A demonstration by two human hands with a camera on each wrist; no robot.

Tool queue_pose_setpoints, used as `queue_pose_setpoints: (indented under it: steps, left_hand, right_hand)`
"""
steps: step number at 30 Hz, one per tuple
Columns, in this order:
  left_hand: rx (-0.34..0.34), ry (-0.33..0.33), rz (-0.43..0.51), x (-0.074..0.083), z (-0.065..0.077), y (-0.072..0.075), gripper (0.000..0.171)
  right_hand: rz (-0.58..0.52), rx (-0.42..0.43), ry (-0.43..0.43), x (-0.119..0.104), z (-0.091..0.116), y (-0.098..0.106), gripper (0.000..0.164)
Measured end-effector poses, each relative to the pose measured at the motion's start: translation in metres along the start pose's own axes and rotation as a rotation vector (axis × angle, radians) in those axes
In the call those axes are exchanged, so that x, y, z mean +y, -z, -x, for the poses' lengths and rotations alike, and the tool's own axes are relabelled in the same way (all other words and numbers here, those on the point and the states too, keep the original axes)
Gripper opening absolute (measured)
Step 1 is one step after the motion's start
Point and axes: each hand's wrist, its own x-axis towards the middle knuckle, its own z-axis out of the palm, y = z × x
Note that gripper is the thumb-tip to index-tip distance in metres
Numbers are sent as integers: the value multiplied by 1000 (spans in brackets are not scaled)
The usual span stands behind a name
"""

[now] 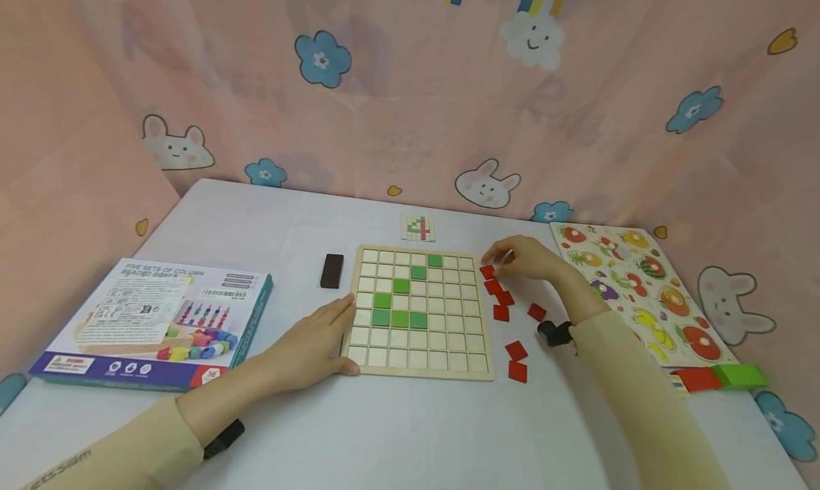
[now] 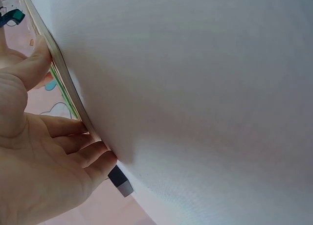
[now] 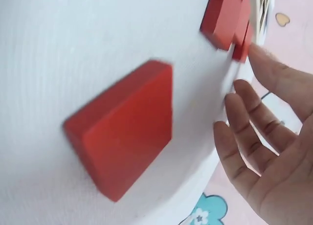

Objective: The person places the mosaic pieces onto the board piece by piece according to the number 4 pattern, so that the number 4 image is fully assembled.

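A wooden grid board [image 1: 442,372] lies flat on the white table, with several green square tiles [image 1: 401,285] seated in its cells. My left hand [image 1: 310,344] rests against the board's left edge, fingers extended and thumb by the near left corner. In the left wrist view, the fingers [image 2: 98,159] touch the board's rim. Beyond the board's upper right edge, my right hand [image 1: 525,257] hovers around the topmost loose red tile [image 1: 487,271], fingers loosely bent. The right wrist view shows the thumb close to a red tile [image 3: 242,49]; whether they touch is unclear.
More red tiles [image 1: 517,371] lie scattered right of the board. A small pattern card [image 1: 418,228] sits behind it, and a dark block [image 1: 332,270] to its left. A boxed toy [image 1: 154,326] occupies the left side; a fruit puzzle board [image 1: 640,290] and a green block [image 1: 739,377] the right.
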Motion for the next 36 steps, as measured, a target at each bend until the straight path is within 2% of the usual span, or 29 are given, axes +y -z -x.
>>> queue_pose_setpoints:
  steps: [10, 22, 30, 36]
  left_hand:
    - [-7, 1, 6, 2, 0, 2, 95]
    - [-5, 2, 3, 1, 0, 1, 94]
    - [-3, 0, -1, 1, 0, 1, 94]
    - [-1, -3, 0, 0, 0, 0, 94]
  right_hand:
    - [-13, 5, -38, 6, -3, -3, 23]
    - [13, 48, -11, 4, -4, -1, 10]
    - [-125, 71, 17, -7, -5, 6, 14]
    - [-166, 82, 47, -24, -12, -4, 15]
